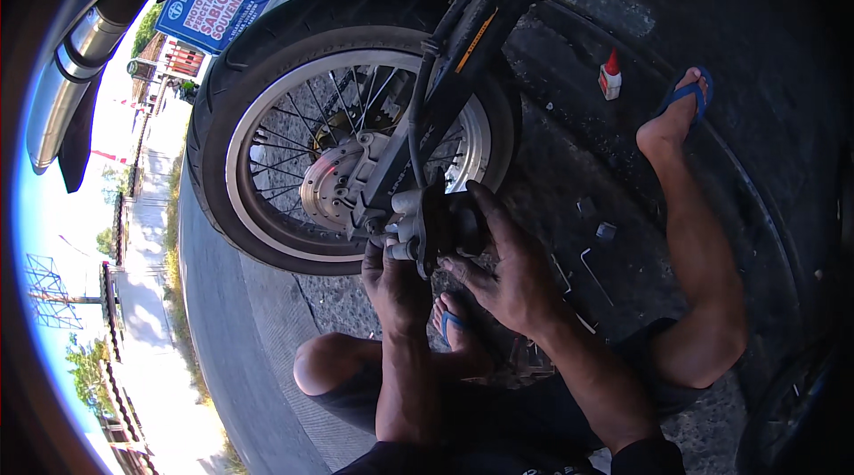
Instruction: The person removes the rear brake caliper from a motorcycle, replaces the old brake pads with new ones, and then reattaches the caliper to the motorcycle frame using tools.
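In front of me a grey metal brake caliper (411,228) is held up between my two hands, at the end of a black hose (416,132). My left hand (396,288) pinches its lower left side with thumb and fingers. From the right, my right hand (507,266) grips a dark part of the caliper, its fingers spread around it and smudged black. Just beyond stands a motorcycle wheel (240,159) with wire spokes and a brake disc (327,186). The black swingarm (445,88) slants across it.
On the ground to the right lie an L-shaped hex key (596,277) and a small dark block (606,230). A white bottle with a red cap (610,79) stands farther off. A silver exhaust (71,75) hangs at upper left. My sandalled feet rest either side.
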`<state>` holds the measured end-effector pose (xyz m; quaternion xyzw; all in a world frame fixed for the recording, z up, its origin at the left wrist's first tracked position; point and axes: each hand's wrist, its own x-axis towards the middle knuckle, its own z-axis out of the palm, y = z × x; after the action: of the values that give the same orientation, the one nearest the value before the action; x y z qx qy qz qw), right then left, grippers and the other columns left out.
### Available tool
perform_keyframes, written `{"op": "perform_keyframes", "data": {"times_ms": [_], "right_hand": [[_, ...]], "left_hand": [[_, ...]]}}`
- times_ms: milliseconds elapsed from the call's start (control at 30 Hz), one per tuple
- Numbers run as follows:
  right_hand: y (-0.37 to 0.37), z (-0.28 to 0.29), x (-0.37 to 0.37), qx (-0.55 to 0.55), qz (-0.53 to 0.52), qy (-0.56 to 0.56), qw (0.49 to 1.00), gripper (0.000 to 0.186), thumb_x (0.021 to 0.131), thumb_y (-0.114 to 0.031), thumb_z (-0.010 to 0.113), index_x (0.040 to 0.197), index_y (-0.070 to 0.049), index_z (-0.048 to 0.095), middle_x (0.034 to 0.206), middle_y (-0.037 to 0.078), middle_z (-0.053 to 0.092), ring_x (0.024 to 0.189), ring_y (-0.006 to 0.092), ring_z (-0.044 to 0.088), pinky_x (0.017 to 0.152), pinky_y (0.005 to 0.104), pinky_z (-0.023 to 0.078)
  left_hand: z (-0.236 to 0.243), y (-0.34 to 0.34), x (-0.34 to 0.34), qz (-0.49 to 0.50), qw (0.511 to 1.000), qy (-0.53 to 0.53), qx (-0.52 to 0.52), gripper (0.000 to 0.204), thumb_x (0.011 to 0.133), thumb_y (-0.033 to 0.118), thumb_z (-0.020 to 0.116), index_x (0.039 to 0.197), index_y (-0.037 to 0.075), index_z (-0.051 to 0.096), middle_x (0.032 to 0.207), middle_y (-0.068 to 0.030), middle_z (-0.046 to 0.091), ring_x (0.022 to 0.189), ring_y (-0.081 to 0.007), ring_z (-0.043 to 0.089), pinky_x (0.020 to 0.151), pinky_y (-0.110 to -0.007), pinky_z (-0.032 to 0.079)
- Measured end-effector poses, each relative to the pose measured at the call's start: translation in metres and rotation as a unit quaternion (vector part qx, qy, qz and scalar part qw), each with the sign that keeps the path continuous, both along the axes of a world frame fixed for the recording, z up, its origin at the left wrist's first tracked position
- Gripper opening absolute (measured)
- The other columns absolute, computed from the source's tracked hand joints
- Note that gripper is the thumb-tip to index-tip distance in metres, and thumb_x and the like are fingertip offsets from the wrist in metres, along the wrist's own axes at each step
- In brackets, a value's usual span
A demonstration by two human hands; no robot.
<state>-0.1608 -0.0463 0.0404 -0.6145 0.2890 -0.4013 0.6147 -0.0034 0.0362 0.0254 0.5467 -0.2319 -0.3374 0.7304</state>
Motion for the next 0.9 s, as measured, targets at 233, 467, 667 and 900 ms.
{"op": "perform_keyframes", "data": {"times_ms": [233, 467, 667, 900], "right_hand": [[-0.002, 0.0, 0.001, -0.004, 0.01, 0.013, 1.0, 0.087, 0.087, -0.007, 0.08, 0.156, 0.004, 0.029, 0.136, 0.024, 0.06, 0.119, 0.0306, 0.067, 0.1, 0.0391, 0.056], [0.006, 0.0, 0.005, -0.095, -0.043, 0.059, 0.993, 0.09, 0.086, -0.019, 0.083, 0.156, 0.002, 0.03, 0.136, 0.027, 0.058, 0.127, 0.0387, 0.061, 0.104, 0.0438, 0.052], [0.01, -0.01, 0.012, -0.045, -0.039, 0.054, 0.997, 0.088, 0.084, -0.015, 0.083, 0.155, 0.0, 0.034, 0.134, 0.027, 0.055, 0.124, 0.0397, 0.06, 0.102, 0.0455, 0.051], [0.009, -0.02, 0.016, -0.09, -0.072, 0.028, 0.993, 0.088, 0.082, -0.012, 0.083, 0.154, -0.001, 0.034, 0.131, 0.024, 0.053, 0.118, 0.0399, 0.059, 0.096, 0.0466, 0.053]], "left_hand": [[0.008, -0.005, -0.005, -0.014, 1.0, -0.015, 0.017, 0.036, 0.104, 0.025, 0.065, 0.126, -0.003, 0.061, 0.117, -0.0109, 0.07, 0.103, -0.0168, 0.067, 0.09, -0.031, 0.054], [-0.008, -0.007, -0.011, -0.06, 0.991, 0.121, 0.006, 0.053, 0.104, 0.033, 0.059, 0.141, -0.004, 0.053, 0.123, -0.0165, 0.068, 0.107, -0.0232, 0.068, 0.09, -0.037, 0.056], [-0.013, -0.012, -0.01, -0.111, 0.992, -0.02, 0.061, 0.071, 0.103, 0.049, 0.055, 0.15, -0.003, 0.046, 0.127, -0.0158, 0.066, 0.11, -0.0235, 0.065, 0.09, -0.038, 0.055], [-0.008, -0.01, -0.016, -0.124, 0.986, -0.087, 0.067, 0.068, 0.103, 0.046, 0.057, 0.15, -0.002, 0.046, 0.136, -0.0152, 0.062, 0.117, -0.0258, 0.064, 0.097, -0.039, 0.055]]}}
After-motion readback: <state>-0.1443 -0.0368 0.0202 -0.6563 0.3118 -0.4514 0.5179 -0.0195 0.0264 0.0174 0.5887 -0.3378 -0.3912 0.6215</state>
